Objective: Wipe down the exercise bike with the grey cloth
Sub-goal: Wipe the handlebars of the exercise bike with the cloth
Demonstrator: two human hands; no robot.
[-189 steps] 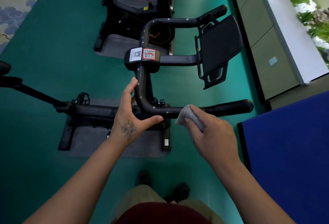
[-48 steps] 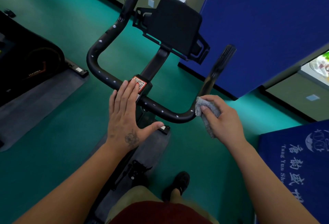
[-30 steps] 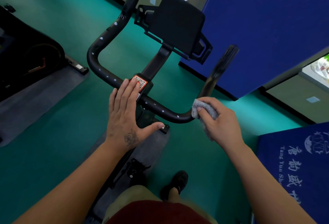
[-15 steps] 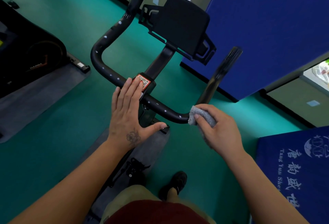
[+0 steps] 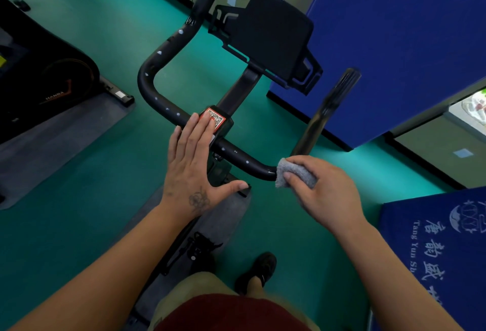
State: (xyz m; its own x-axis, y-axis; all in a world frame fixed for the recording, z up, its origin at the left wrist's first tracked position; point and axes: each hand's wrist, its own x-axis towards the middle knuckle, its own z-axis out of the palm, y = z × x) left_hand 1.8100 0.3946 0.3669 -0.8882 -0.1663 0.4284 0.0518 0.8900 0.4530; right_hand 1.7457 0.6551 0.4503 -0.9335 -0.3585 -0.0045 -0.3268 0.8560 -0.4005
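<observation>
The grey cloth (image 5: 294, 173) is pinched by the right hand (image 5: 323, 194) against the handlebar (image 5: 247, 162) bend, at 3 o'clock from the left hand (image 5: 192, 167), which is laid flat, fingers straight, thumb spread.

Hidden and cut-off parts at the bike's handlebar

The left hand (image 5: 196, 167) covers part of the QR sticker (image 5: 217, 120), whose print is too small to read; the grey cloth (image 5: 294, 173) hides the handlebar (image 5: 157, 68) bend beneath it, and the second bike (image 5: 39, 78) runs off the left edge.
</observation>
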